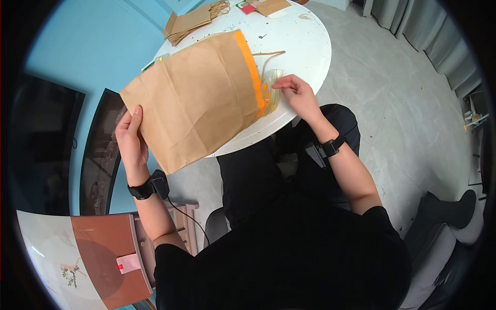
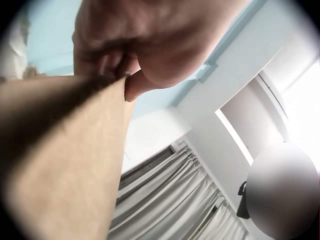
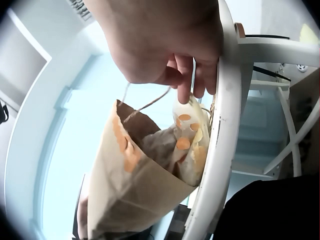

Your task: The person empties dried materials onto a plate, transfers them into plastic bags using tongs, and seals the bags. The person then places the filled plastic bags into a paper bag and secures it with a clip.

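Observation:
A brown paper bag [image 1: 188, 95] with an orange band along its mouth lies tilted over the table's near side. My left hand [image 1: 130, 135] grips its bottom end, thumb on the upper face; in the left wrist view the thumb and fingers [image 2: 137, 85] pinch the paper edge. A clear zip bag with orange spots [image 3: 187, 142] sticks partly out of the mouth, its inner part hidden in the paper. Beside it hovers my right hand [image 1: 299, 95], fingers loosely bent, fingertips right at the zip bag's top edge. A twisted paper handle [image 3: 152, 101] rises from the mouth.
The round white table [image 1: 305, 46] holds a stack of folded paper bags [image 1: 188, 23] at the back. Near them lie brown paper pieces [image 1: 271, 7] and a red card [image 1: 248, 9]. A grey chair [image 1: 439, 248] stands at right, a brown-and-white cabinet surface [image 1: 103, 258] at left.

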`<state>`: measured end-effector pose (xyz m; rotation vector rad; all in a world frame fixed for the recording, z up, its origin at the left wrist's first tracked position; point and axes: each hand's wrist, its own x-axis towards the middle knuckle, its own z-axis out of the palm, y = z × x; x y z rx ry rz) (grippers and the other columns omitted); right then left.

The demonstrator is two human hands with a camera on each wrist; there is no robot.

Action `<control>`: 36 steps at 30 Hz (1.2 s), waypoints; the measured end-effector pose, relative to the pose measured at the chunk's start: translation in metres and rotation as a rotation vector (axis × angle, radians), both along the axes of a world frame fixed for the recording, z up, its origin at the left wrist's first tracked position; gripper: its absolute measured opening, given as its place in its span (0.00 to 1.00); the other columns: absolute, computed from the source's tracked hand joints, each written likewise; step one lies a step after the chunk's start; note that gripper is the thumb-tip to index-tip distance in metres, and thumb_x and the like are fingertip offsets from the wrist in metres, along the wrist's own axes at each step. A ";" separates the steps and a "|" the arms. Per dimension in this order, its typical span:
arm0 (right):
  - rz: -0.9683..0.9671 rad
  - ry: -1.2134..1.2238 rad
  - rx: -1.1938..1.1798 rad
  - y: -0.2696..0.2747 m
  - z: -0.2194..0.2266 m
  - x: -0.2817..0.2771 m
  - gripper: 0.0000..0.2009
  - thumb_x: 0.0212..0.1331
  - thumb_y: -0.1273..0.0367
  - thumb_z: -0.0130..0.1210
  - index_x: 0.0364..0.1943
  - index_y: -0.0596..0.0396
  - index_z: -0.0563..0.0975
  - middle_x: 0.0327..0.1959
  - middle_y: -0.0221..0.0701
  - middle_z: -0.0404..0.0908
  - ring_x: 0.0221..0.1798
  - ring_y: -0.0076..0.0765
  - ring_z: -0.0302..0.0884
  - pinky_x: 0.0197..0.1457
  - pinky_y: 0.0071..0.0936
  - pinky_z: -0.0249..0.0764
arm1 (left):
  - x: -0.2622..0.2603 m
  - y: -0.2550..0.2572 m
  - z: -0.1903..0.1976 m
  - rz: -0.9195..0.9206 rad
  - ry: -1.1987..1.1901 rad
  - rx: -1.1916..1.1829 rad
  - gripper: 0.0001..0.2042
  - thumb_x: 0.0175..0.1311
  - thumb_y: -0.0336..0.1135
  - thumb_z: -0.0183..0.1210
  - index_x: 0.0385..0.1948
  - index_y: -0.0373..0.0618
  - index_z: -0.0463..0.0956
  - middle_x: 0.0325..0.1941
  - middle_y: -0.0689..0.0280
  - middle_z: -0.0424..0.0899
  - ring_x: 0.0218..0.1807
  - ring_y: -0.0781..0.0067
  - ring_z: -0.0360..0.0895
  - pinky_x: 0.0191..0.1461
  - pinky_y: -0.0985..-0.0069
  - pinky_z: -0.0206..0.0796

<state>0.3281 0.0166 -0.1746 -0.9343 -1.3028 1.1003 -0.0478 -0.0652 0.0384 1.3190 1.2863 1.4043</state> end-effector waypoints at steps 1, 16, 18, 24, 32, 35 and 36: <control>-0.046 -0.133 0.037 -0.007 0.009 -0.004 0.14 0.64 0.67 0.59 0.50 0.59 0.80 0.47 0.40 0.86 0.51 0.34 0.84 0.57 0.30 0.78 | -0.011 -0.002 -0.010 0.002 -0.036 -0.048 0.17 0.79 0.36 0.55 0.56 0.29 0.77 0.55 0.56 0.86 0.48 0.71 0.86 0.51 0.75 0.78; 0.210 -1.013 0.312 -0.011 0.085 -0.072 0.42 0.52 0.58 0.70 0.74 0.46 0.65 0.78 0.53 0.56 0.80 0.63 0.50 0.79 0.51 0.59 | -0.120 -0.038 -0.105 0.026 -0.182 -0.374 0.15 0.78 0.39 0.56 0.52 0.34 0.78 0.44 0.61 0.88 0.35 0.77 0.87 0.38 0.82 0.81; 0.158 -0.884 0.340 0.000 0.058 -0.076 0.45 0.53 0.57 0.70 0.77 0.44 0.61 0.77 0.54 0.56 0.78 0.63 0.55 0.79 0.48 0.60 | -0.123 -0.040 -0.112 0.085 -0.206 -0.377 0.15 0.78 0.39 0.56 0.53 0.33 0.77 0.45 0.60 0.89 0.37 0.75 0.88 0.40 0.80 0.82; 0.048 -0.615 0.230 -0.001 0.050 -0.036 0.48 0.57 0.58 0.70 0.80 0.48 0.54 0.71 0.54 0.66 0.70 0.59 0.68 0.73 0.42 0.67 | -0.140 -0.043 -0.129 0.177 -0.346 -0.410 0.18 0.76 0.41 0.57 0.57 0.35 0.75 0.54 0.56 0.87 0.50 0.65 0.87 0.55 0.68 0.80; -0.536 -0.981 0.443 0.013 0.051 0.004 0.30 0.59 0.67 0.65 0.67 0.55 0.73 0.58 0.46 0.79 0.58 0.53 0.77 0.63 0.42 0.74 | -0.162 -0.052 -0.167 0.110 -0.578 -0.506 0.24 0.77 0.43 0.54 0.67 0.38 0.67 0.66 0.53 0.79 0.63 0.56 0.80 0.67 0.59 0.73; -0.402 -0.802 0.679 -0.009 0.079 -0.027 0.19 0.59 0.69 0.63 0.56 0.54 0.82 0.49 0.41 0.84 0.54 0.47 0.80 0.58 0.40 0.77 | -0.169 -0.053 -0.179 0.104 -0.561 -0.456 0.23 0.78 0.42 0.53 0.67 0.38 0.68 0.67 0.54 0.79 0.64 0.58 0.80 0.68 0.60 0.72; -0.154 -0.708 0.573 -0.018 0.082 -0.042 0.16 0.60 0.69 0.63 0.52 0.55 0.83 0.44 0.39 0.85 0.50 0.44 0.82 0.54 0.39 0.78 | -0.166 -0.053 -0.179 0.091 -0.543 -0.438 0.22 0.79 0.42 0.53 0.67 0.38 0.69 0.66 0.54 0.79 0.64 0.59 0.80 0.68 0.60 0.72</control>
